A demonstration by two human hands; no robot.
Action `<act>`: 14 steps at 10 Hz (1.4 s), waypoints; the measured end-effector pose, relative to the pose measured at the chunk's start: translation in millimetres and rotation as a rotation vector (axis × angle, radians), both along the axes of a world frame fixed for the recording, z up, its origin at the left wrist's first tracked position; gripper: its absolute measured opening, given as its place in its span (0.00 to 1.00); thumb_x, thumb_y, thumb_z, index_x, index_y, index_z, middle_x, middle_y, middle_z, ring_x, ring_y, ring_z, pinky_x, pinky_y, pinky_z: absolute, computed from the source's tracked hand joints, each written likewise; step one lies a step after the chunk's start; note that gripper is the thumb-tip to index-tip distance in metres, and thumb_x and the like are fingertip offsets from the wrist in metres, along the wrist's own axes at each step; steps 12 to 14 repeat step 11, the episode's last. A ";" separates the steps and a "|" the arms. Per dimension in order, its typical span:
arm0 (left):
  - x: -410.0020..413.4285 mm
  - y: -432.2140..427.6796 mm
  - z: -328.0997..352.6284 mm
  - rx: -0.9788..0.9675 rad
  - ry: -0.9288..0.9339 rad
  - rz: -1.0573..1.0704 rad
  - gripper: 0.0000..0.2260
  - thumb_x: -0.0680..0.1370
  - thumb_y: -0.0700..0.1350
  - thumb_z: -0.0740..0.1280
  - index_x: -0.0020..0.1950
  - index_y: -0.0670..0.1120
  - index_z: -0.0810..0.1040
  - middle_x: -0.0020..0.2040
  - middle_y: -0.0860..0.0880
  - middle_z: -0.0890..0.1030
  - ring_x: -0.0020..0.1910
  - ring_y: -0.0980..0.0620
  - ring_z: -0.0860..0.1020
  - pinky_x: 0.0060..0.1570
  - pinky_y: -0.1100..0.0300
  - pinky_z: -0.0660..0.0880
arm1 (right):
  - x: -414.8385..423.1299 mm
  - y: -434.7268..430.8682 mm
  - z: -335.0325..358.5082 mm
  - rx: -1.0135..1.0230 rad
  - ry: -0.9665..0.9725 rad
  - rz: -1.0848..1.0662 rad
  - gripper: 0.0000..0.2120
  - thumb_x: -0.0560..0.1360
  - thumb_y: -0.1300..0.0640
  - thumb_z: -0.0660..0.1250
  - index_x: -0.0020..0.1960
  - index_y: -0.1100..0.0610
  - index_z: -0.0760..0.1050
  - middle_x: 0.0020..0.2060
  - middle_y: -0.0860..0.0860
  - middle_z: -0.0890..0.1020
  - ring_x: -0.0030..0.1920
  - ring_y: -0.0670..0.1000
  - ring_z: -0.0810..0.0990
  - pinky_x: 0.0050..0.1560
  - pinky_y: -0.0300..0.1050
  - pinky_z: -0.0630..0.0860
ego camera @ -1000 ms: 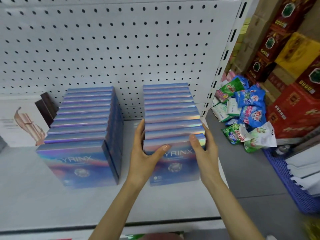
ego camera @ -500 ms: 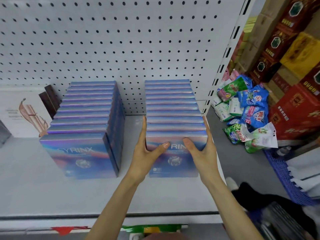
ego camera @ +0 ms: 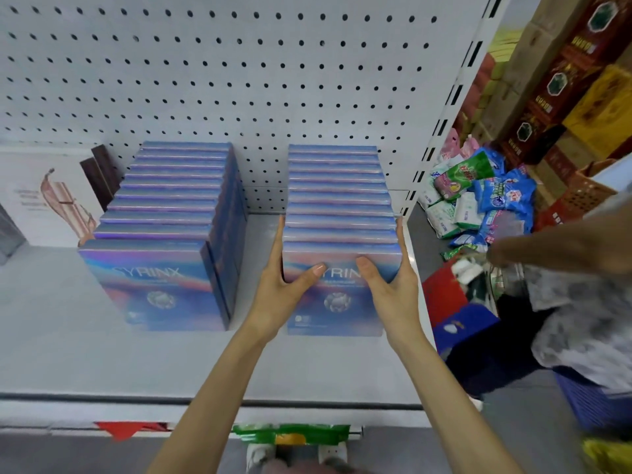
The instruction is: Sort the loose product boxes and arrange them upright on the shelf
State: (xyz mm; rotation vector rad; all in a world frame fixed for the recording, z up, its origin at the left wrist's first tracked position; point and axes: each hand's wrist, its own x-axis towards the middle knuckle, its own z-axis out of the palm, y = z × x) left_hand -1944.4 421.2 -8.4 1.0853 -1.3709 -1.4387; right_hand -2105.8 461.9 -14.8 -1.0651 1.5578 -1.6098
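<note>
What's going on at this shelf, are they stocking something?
A person is tidying shiny blue boxes standing upright on a white shelf. The left hand and right hand press flat against either side of the right row, thumbs on its front box. The left row stands apart, untouched. Bagged goods lie piled on the floor to the right.

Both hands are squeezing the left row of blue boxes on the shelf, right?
No. The head view shows the left hand and right hand pressing the right row of blue boxes on the shelf; the left row stands untouched.
</note>
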 end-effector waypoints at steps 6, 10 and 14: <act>3.8 -5.8 -1.3 0.041 0.031 -0.055 0.36 0.69 0.44 0.73 0.74 0.45 0.63 0.61 0.49 0.80 0.60 0.50 0.79 0.52 0.60 0.78 | -31.3 -12.1 6.1 0.099 -0.018 0.329 0.39 0.68 0.50 0.76 0.74 0.50 0.62 0.62 0.48 0.78 0.59 0.43 0.79 0.51 0.34 0.77; -2.8 10.9 10.4 -0.200 -0.143 0.184 0.32 0.70 0.43 0.75 0.70 0.55 0.65 0.63 0.60 0.74 0.61 0.64 0.73 0.58 0.62 0.76 | -29.8 -5.0 22.7 0.083 0.169 0.213 0.45 0.64 0.45 0.74 0.75 0.45 0.56 0.69 0.37 0.68 0.68 0.42 0.69 0.66 0.43 0.71; 3.1 12.2 18.6 -0.324 -0.246 0.224 0.31 0.72 0.43 0.75 0.71 0.54 0.66 0.64 0.62 0.73 0.62 0.64 0.72 0.60 0.64 0.73 | -29.4 2.4 30.5 0.011 0.314 0.115 0.43 0.68 0.50 0.75 0.76 0.47 0.56 0.65 0.29 0.63 0.69 0.39 0.64 0.71 0.42 0.64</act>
